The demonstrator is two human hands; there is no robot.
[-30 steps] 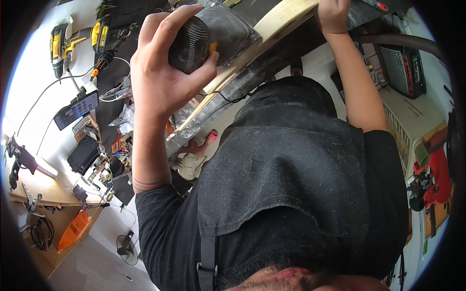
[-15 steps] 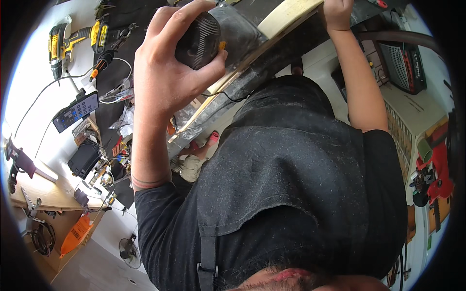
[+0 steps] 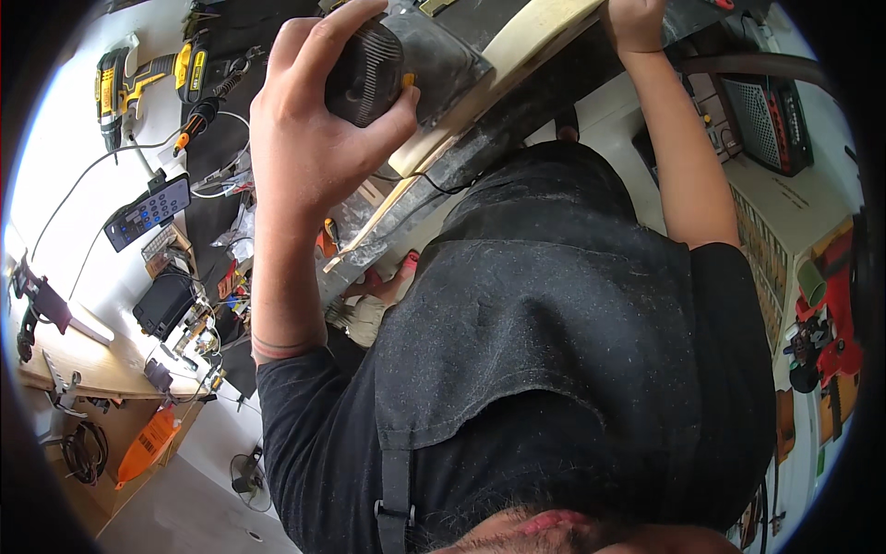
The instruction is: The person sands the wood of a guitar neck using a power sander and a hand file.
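My left hand (image 3: 309, 125) is wrapped over the round, ribbed top of a black power sander (image 3: 366, 78) with a small yellow part on its side. Behind the sander is a dusty, dark, bag-like part. Beside it lies a pale curved piece of wood (image 3: 517, 60), slanting up to the right along the bench edge. My right hand (image 3: 635, 20) is closed at the upper end of that wood; the frame's top edge cuts off part of its fingers. The sander's underside is hidden.
A dusty dark workbench (image 3: 443, 185) carries a thin wood strip (image 3: 392, 210) along its edge. At left are a yellow-black drill (image 3: 115, 92), a phone on a holder (image 3: 149, 212) and several cables. A black-grey box with a grille (image 3: 761, 125) stands at right.
My left hand and the sander have shifted slightly left. The curved wood and my right hand have also slid a little leftward.
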